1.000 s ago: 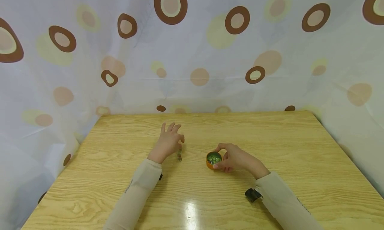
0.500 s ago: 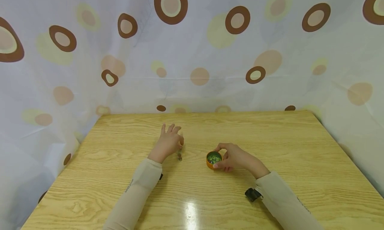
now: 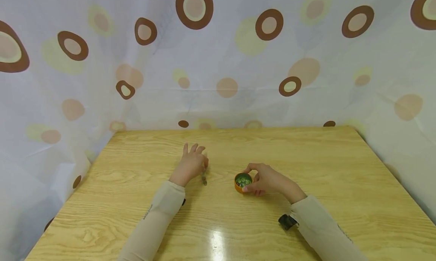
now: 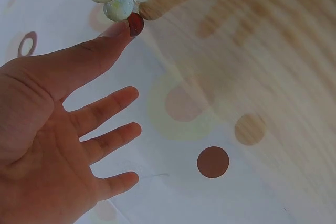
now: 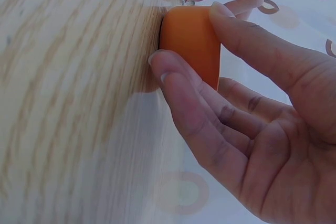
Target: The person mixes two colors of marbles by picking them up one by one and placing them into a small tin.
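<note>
My left hand [image 3: 189,166] is at a short row of glass marbles [image 3: 204,179] on the table. In the left wrist view its thumb tip touches a dark red marble [image 4: 137,25] at the row's end, beside a whitish marble [image 4: 118,7]. The index finger is hidden there; the head view shows it bent down to the thumb, as in a pinch. The other fingers spread away. To the right, my right hand [image 3: 270,180] grips a small round orange cup [image 3: 238,187] between thumb and fingers. The cup stands on the table with several greenish glass marbles inside.
The wooden table [image 3: 306,155] reaches back to a pale curtain [image 3: 211,64] with brown and yellow spots, which also hangs along both sides. A black wrist device [image 3: 287,221] sits under the right cuff.
My left index finger has come down toward the thumb, narrowing the gap between them. The right hand and the orange cup have stayed in place.
</note>
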`<state>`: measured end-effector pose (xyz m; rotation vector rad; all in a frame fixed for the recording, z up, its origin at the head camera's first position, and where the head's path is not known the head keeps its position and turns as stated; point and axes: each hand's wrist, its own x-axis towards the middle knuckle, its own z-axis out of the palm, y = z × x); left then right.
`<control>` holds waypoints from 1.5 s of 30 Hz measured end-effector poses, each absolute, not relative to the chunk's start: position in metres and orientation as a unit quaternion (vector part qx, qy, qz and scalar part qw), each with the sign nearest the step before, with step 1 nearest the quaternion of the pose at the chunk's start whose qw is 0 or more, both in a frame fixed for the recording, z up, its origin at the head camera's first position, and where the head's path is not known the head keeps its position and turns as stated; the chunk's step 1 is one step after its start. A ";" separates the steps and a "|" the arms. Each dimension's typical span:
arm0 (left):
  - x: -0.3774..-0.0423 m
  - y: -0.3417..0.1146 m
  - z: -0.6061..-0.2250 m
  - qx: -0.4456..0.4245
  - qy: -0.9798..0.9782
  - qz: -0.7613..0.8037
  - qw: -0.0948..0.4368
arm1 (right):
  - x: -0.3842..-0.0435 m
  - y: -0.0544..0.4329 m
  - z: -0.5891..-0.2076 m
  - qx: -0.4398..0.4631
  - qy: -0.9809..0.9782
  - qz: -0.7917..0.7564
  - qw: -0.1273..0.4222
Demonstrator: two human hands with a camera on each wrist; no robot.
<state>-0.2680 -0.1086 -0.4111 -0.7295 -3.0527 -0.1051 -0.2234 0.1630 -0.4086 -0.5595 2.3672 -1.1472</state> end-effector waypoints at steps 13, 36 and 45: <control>-0.266 -0.106 -0.407 -0.232 -0.972 -0.041 0.002 | -0.223 0.163 -0.409 -0.198 0.856 -0.423 0.223; -0.251 -0.083 -0.386 -0.328 -0.932 -0.029 0.150 | -0.224 0.163 -0.409 -0.192 0.856 -0.422 0.227; -0.237 -0.067 -0.380 -0.384 -0.900 -0.035 0.204 | -0.223 0.163 -0.409 -0.194 0.857 -0.422 0.225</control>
